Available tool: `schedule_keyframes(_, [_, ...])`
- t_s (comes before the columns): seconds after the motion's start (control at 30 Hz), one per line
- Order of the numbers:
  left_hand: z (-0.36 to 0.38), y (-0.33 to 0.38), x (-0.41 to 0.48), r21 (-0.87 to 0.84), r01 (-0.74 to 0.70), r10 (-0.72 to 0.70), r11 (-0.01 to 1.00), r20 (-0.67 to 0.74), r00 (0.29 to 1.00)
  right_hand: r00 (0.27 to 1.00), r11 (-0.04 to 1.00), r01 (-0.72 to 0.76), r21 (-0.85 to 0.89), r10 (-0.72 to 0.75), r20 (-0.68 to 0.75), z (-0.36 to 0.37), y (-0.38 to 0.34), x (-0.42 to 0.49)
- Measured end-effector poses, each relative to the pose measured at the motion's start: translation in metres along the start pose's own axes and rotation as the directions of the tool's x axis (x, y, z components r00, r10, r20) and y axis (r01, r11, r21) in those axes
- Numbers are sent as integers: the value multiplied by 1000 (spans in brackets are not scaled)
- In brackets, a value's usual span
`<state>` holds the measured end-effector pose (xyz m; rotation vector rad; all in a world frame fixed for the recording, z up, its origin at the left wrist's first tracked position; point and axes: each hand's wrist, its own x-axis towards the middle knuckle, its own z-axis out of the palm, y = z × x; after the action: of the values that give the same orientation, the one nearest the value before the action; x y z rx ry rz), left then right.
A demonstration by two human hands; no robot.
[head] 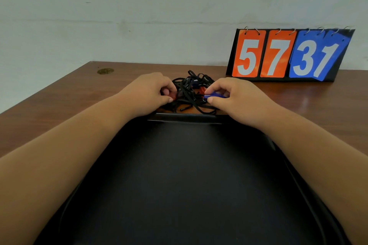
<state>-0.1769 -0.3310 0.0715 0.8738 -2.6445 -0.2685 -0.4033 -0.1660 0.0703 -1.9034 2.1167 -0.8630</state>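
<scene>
Head camera: I have both hands out in front of me, at a tangle of black cords (189, 93) lying on the wooden table (59, 105), just past the far rim of a big black tray (187, 119). My left hand (151, 93) sits at the left edge of the tangle with fingers curled, thumb and forefinger pinching a small red piece (174, 97) that hangs on the cords. My right hand (237, 99) is at the right edge, also curled, pinching a blue clip (214, 95) between thumb and fingertips; a small metal ring shows at the clip's left end. Another red piece (202, 90) lies in the tangle between my hands, close to the blue clip. Both forearms reach over the tray's sides. Well off to the right, at the back of the table by the wall (139, 6), stands a flip scoreboard (288, 55) showing orange 5 and 7, blue 3 and 1. A small brass-coloured disc (105, 71) sits in the table's far left corner.
</scene>
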Motion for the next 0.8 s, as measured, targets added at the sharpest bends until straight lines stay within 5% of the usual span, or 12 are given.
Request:
schedule_keyframes(0.47, [-17, 8, -14, -225, 109, -145, 968, -153, 977, 999, 998, 40, -39, -40, 7, -8, -6, -4])
schedule_keyframes(0.8, [-52, 15, -34, -543, 69, -169, 837, -136, 976, 999, 999, 44, -21, -44, -21, -24, -28, -18])
